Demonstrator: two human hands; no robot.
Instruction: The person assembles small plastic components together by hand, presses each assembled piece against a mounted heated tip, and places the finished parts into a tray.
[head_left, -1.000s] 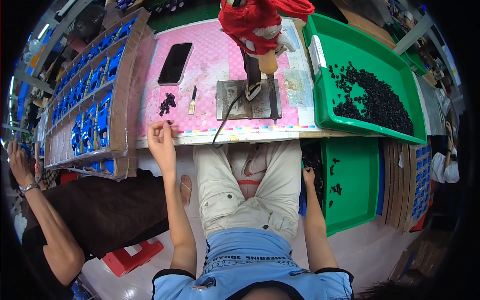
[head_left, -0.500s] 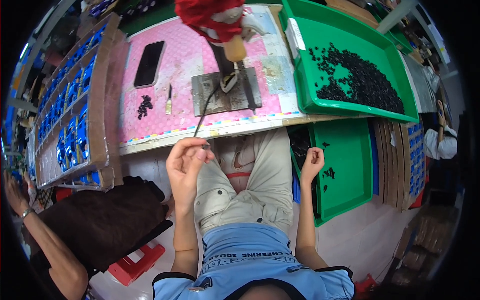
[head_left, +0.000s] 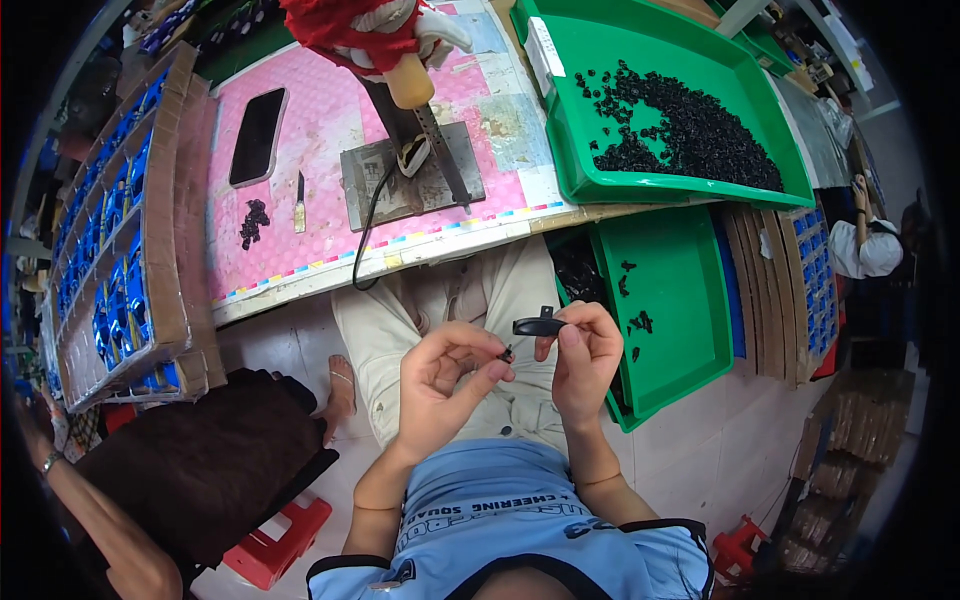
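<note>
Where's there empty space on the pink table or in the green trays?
The pink tabletop is bare between the phone and the metal plate, beyond the knife, and between that plate and the upper green tray. The lower green tray is bare on its right. Crowded spots: the black pieces in the upper tray and the small black pile beside the knife.

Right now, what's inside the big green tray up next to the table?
The green tray holds a heap of small black pieces, with some bare bottom showing. I can't see what's under the heap; it's covered.
</note>
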